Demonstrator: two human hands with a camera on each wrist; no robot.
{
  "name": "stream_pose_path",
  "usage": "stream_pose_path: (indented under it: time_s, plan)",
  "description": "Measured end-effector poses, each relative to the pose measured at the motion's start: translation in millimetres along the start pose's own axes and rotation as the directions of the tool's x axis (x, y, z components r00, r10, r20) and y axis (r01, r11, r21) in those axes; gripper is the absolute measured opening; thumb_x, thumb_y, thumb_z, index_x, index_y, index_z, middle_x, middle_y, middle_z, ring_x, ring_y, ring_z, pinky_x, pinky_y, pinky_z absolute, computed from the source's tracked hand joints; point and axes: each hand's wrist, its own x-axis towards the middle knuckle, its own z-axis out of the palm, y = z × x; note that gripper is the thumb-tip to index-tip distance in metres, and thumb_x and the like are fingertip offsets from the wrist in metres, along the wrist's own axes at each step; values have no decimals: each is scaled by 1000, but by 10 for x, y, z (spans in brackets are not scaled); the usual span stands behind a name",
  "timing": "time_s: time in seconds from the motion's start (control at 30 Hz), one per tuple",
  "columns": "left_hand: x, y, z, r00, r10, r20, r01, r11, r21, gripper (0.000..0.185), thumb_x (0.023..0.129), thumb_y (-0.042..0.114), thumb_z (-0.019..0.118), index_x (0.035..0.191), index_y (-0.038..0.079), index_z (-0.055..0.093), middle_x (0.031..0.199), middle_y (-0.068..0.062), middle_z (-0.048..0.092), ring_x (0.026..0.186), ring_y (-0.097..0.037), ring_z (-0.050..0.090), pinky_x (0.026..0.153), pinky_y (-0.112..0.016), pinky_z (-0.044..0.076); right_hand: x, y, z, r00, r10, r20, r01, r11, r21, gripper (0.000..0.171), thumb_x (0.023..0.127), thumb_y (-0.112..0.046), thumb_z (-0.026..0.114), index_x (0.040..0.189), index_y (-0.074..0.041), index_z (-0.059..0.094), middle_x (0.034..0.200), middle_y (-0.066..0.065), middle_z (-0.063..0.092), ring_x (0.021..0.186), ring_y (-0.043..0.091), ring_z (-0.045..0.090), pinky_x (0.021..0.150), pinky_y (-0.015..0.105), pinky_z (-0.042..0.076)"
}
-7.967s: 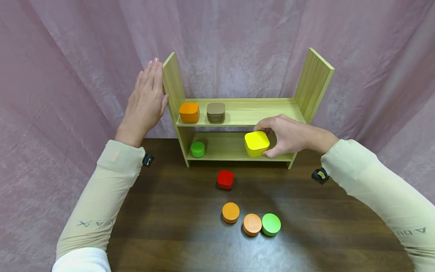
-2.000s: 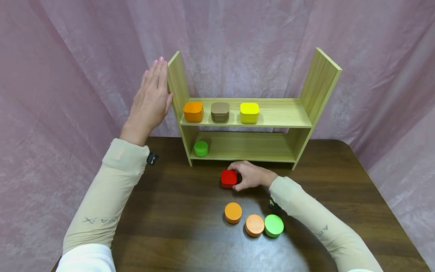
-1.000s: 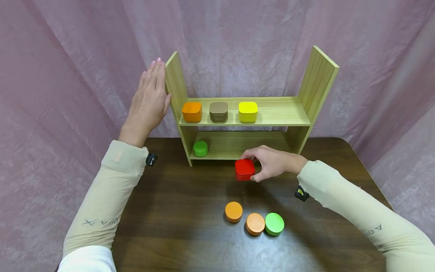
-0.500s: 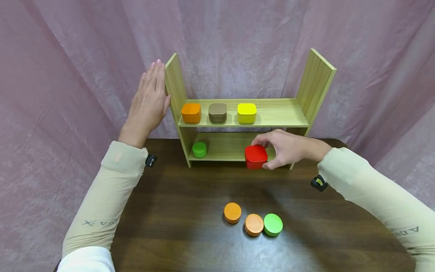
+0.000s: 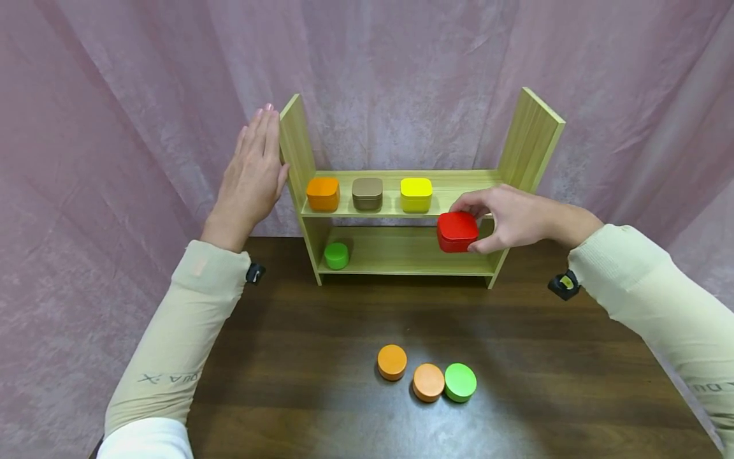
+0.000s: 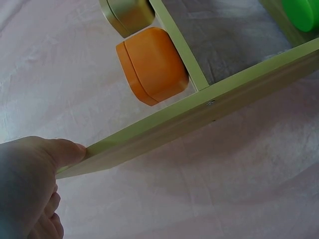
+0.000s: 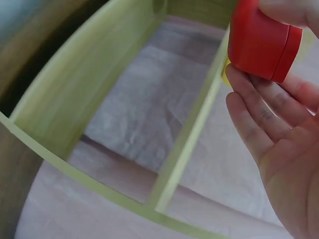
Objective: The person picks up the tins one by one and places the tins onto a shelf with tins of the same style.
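Red box [image 5: 457,232] is held by right hand [image 5: 518,217], right of centre in head view; it is pinched between thumb and fingers, gap just the box's width. Box is lifted off the table [image 5: 287,357], in front of the shelf unit [image 5: 395,255], seen across the upper board's front edge. In right wrist view, box is gripped at upper right, other fingers spread below it.

Left hand [image 5: 249,169] is laid along the outside of the left side panel [image 5: 295,140], upper left of centre; fingers straight and together, nothing gripped. Thumb is rested at the panel edge, lower left of left wrist view.

On the upper board, left to right: orange box [image 5: 323,194], brown box [image 5: 367,194], yellow box [image 5: 415,195], spaced apart. Green round box [image 5: 336,255] is set at the left end of the lower board.

Lower centre, on the table: orange round box [image 5: 392,363], then peach round box [image 5: 428,382] and light green round box [image 5: 460,382] side by side; contact cannot be told. Pink curtain [image 5: 390,76] is hung behind.
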Motion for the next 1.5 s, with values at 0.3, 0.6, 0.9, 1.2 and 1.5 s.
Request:
stream_pose_path:
  time_s: [0.3, 0.6, 0.9, 1.2, 1.5]
  plan:
    - [10, 10, 8, 1000, -1, -7, 1, 1000, -5, 83, 106, 13, 61, 168, -3, 9, 178, -18, 12, 166, -34, 14, 136, -50, 13, -18, 100, -237, 996, 53, -70, -55, 998, -23, 51, 83, -14, 84, 131, -12, 68, 114, -2, 76, 112, 24, 73, 103, 49, 54]
    - [3, 13, 12, 1000, 6, -16, -6, 1000, -9, 82, 105, 11, 61, 168, -4, 10, 178, -19, 13, 166, -34, 15, 136, -51, 14, 54, 244, -333, 988, 120, -98, -125, 991, -53, 54, 85, -13, 81, 135, -6, 66, 115, 6, 77, 110, 26, 73, 100, 50, 54]
    - [-14, 2, -13, 1000, 1, -11, -1, 1000, 7, 83, 106, 12, 61, 168, -4, 9, 178, -19, 13, 166, -34, 14, 136, -51, 14, 208, 302, -370, 978, 185, -92, -191, 979, -70, 55, 86, -13, 77, 138, -6, 64, 122, 12, 76, 115, 31, 71, 101, 50, 52]
    - [-29, 5, -27, 1000, 1, -11, 0, 1000, 6, 83, 106, 12, 61, 167, -4, 9, 177, -21, 14, 166, -35, 15, 135, -52, 15, 294, 322, -338, 968, 245, -49, -248, 966, -70, 62, 87, -17, 76, 145, -3, 58, 128, 19, 73, 121, 37, 67, 105, 56, 51]
    - [-10, 13, -31, 1000, 9, -15, -9, 1000, 6, 82, 106, 11, 61, 168, -4, 9, 177, -21, 14, 166, -35, 15, 135, -51, 15, 325, 347, -340, 963, 268, -41, -270, 960, -77, 63, 87, -16, 75, 145, -1, 57, 128, 21, 73, 121, 38, 68, 105, 55, 51]
